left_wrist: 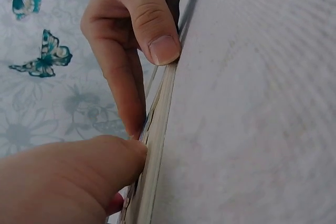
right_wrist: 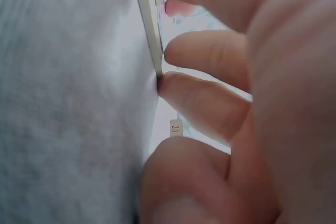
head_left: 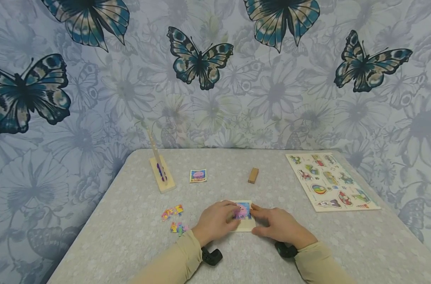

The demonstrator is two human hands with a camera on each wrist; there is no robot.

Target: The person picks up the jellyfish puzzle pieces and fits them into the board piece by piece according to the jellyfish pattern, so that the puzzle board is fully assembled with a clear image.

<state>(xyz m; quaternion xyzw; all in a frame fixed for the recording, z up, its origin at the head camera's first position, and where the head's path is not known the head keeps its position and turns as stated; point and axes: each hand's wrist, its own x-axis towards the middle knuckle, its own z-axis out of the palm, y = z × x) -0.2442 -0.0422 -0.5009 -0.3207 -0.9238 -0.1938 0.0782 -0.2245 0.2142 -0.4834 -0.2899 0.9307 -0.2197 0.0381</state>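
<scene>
A small pale wooden puzzle board (head_left: 246, 226) lies flat on the table between the two hands, bearing a pink and blue picture (head_left: 243, 211). Over its left part lies the left hand (head_left: 215, 221), whose thumb (left_wrist: 118, 156) and fingertips touch the top. The left hand covers part of the picture. At the right side, the right hand (head_left: 283, 223) holds the board: its thumb (left_wrist: 163, 48) is against the near edge, one finger touches the picture, and others bear on the side edge. Colourful loose puzzle pieces (head_left: 173, 212) are left of the left hand.
Behind the pieces stands a wooden base (head_left: 168, 181) with an upright panel. A small picture card (head_left: 198, 176) and a wooden block (head_left: 253, 175) lie farther back. At the right is a large illustrated board (head_left: 330, 181). The patterned wall borders the table's far edge.
</scene>
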